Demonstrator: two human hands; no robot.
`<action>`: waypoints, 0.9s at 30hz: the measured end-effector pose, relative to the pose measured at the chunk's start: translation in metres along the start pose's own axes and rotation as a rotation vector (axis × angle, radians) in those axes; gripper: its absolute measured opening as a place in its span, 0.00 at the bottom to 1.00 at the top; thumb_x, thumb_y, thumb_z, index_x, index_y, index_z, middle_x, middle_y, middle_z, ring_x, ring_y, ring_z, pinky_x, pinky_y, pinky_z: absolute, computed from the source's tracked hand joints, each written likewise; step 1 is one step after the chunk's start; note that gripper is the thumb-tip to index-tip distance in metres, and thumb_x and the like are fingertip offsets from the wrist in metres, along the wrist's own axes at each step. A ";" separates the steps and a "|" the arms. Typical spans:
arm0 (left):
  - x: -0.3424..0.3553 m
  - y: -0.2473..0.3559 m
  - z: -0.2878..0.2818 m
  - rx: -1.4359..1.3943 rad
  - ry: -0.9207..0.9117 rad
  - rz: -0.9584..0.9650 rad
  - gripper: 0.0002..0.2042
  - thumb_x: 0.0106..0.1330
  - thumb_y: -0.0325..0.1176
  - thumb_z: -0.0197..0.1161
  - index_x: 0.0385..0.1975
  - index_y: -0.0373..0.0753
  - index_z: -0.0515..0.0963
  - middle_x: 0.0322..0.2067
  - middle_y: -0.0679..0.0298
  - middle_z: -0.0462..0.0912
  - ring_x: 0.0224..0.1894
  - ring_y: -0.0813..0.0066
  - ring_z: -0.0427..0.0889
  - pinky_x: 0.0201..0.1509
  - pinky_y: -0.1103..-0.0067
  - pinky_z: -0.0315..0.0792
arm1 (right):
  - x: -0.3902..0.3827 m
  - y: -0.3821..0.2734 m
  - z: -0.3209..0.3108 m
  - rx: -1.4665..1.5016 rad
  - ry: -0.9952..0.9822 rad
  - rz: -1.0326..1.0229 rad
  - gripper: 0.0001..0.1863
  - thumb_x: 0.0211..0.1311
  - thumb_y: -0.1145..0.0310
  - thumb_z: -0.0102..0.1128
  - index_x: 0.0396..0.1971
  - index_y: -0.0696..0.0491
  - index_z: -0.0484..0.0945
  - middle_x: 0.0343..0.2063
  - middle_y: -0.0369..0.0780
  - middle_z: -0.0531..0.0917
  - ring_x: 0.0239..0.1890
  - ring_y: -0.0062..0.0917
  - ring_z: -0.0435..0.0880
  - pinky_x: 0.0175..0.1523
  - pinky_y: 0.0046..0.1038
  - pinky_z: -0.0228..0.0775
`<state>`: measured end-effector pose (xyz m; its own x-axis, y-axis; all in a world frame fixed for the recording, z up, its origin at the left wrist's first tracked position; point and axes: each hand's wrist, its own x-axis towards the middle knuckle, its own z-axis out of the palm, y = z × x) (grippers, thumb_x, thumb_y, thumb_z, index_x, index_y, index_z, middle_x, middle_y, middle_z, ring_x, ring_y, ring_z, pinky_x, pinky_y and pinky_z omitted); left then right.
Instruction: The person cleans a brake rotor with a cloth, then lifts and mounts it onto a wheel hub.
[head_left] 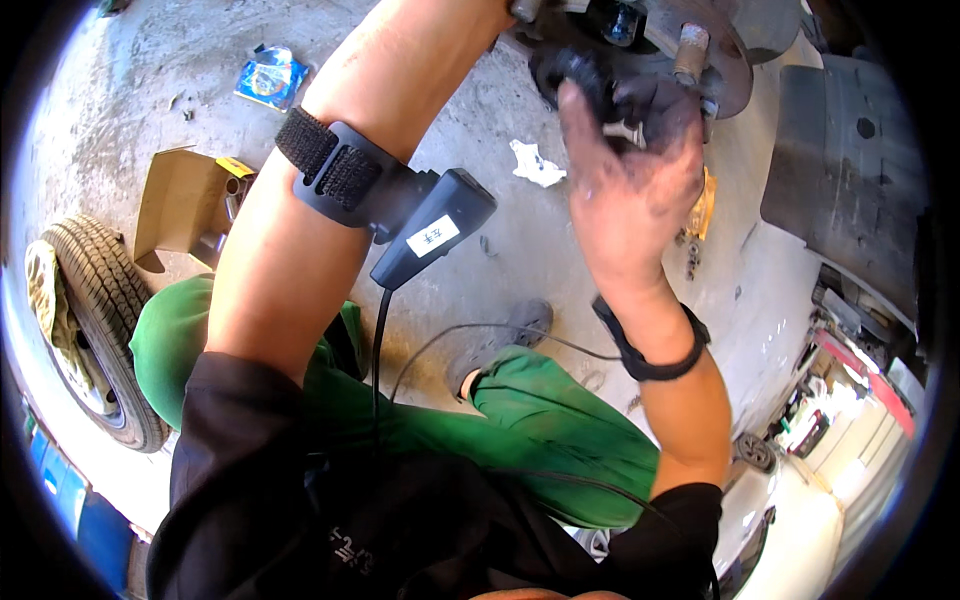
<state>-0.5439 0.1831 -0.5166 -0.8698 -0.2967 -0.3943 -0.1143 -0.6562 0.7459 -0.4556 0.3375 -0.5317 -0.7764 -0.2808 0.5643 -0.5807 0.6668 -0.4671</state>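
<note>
Under the car's wheel hub (735, 60), my right hand (635, 190) reaches up with grease-blackened fingers. They are curled round a small pale metal piece (625, 132) whose kind I cannot make out. One finger lies against a ribbed black rubber boot (575, 75). Just above the hand, a rusty threaded stud (691, 52) sticks out of the hub. My left forearm (385, 75), wearing a strapped black device (435, 230), stretches to the top edge; the left hand is out of the picture.
At left lie a tyre (110, 300) with a cloth on its rim, an open cardboard box (175, 210) and a blue packet (270, 77). A white scrap (537, 164) and a yellow packet (705, 205) are on the floor. A dark panel (850, 180) hangs at right. Thin cables cross my legs.
</note>
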 end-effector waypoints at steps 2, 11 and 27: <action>0.000 0.000 0.005 -0.078 0.028 0.001 0.10 0.63 0.37 0.51 0.27 0.38 0.75 0.22 0.60 0.74 0.21 0.67 0.73 0.22 0.71 0.68 | 0.006 0.005 0.011 -0.204 0.102 -0.251 0.18 0.51 0.75 0.71 0.39 0.61 0.73 0.26 0.41 0.78 0.27 0.26 0.77 0.33 0.25 0.70; 0.000 0.000 0.000 -0.178 -0.037 0.067 0.08 0.62 0.35 0.52 0.28 0.38 0.75 0.21 0.61 0.74 0.21 0.66 0.73 0.23 0.71 0.70 | -0.001 -0.004 0.057 0.689 0.570 0.543 0.22 0.59 0.81 0.62 0.54 0.64 0.71 0.42 0.46 0.82 0.40 0.25 0.82 0.51 0.25 0.76; 0.021 0.005 -0.007 -0.125 -0.023 0.014 0.12 0.63 0.37 0.49 0.33 0.36 0.75 0.27 0.55 0.79 0.24 0.58 0.78 0.27 0.65 0.75 | 0.018 -0.022 0.049 0.481 0.693 0.669 0.15 0.58 0.69 0.66 0.41 0.63 0.82 0.34 0.39 0.86 0.30 0.19 0.81 0.37 0.21 0.75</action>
<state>-0.5591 0.1692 -0.5248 -0.8820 -0.2913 -0.3704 -0.0425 -0.7337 0.6782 -0.4686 0.2844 -0.5449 -0.7519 0.5935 0.2871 -0.2429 0.1556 -0.9575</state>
